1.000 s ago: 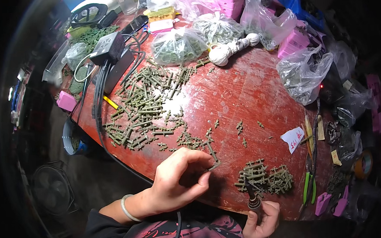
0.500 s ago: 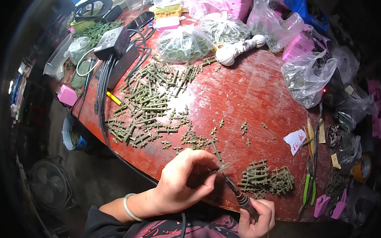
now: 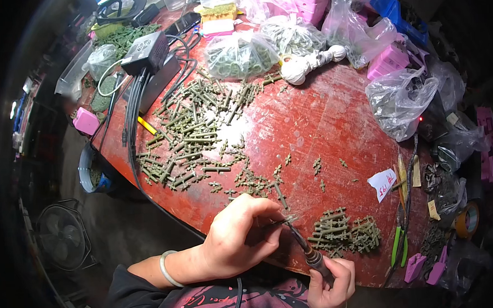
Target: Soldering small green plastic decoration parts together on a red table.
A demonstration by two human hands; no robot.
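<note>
My left hand [image 3: 234, 231], a pale bangle [image 3: 169, 268] on its wrist, is closed in a pinch. Between thumb and fingers is a small dark green piece [image 3: 277, 222], mostly hidden by the fingertips. My right hand [image 3: 332, 288] grips the dark handle of a soldering iron [image 3: 315, 259]. The iron's thin tip meets or nearly meets the piece, just above the table edge. Right of the tip lie a stack of green branched sticks [image 3: 330, 227] and a pile of small green cross-shaped bits [image 3: 364, 233].
A heap of loose green sticks [image 3: 193, 137] covers the left of the red table [image 3: 322, 117]. Behind it stand filled plastic bags [image 3: 241, 56], a white cloth bundle [image 3: 303, 67] and a black power box [image 3: 144, 53] with cables. Green-handled pliers [image 3: 398, 246] and a paper label [image 3: 381, 184] lie right.
</note>
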